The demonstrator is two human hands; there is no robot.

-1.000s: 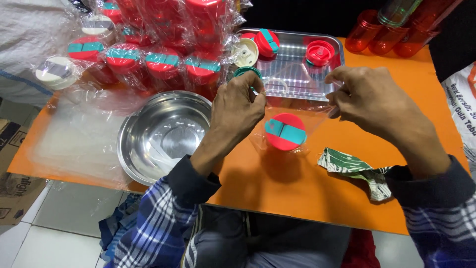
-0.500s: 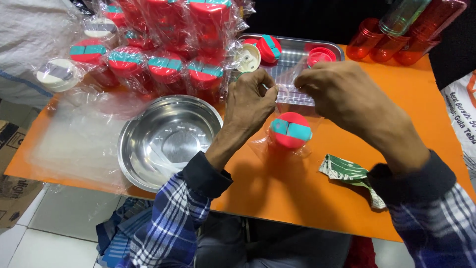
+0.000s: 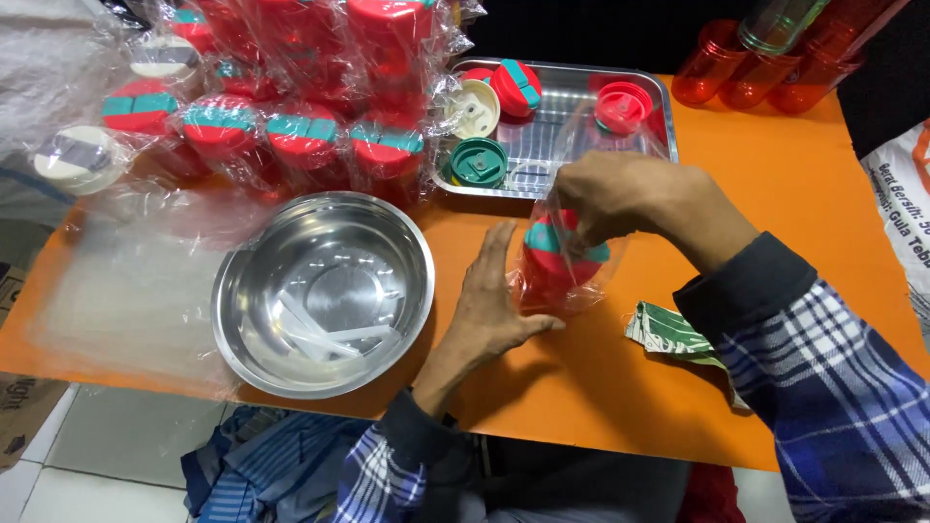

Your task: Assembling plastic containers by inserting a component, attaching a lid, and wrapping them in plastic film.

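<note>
Red bottle (image 3: 557, 266) with a teal band on its cap stands upright on the orange bench (image 3: 823, 194), inside a clear plastic bag (image 3: 581, 218), just in front of the steel tray (image 3: 572, 160).

Right hand (image 3: 630, 199): grip pinched together on the top of the bag above the cap, holding the film up so the bottle sits inside it. Left hand (image 3: 494, 305): fingers straight and apart, palm side flat against the bottle's left flank through the film; looks like a brace to stop it tipping, not clamped on anything.

Around it:
- Steel bowl (image 3: 325, 291) left of the left hand, a few clear plastic strips lying in its bottom. Probably a scrap catcher.
- Tray holds loose caps: one teal (image 3: 478, 162), one cream (image 3: 472, 108), one red with teal band (image 3: 515, 85), one plain red (image 3: 623, 105). Kept apart from the bottles.
- Wrapped bottles (image 3: 291, 87) stacked at back left, all red with teal-banded caps, each in shiny clear film. Two pale caps (image 3: 73, 160) in film at the far left edge.
- Flat stack of clear bags (image 3: 126, 291) at the left end of the bench, near the bowl.
- Bare red bottles without caps (image 3: 746, 68) at back right, lying on their sides.
- Crumpled green-and-white paper (image 3: 678, 334) just right of the bagged bottle, under the right forearm.
- White sack with printed text (image 3: 906, 194) at the right edge; cardboard box (image 3: 24, 412) on the floor at lower left.
</note>
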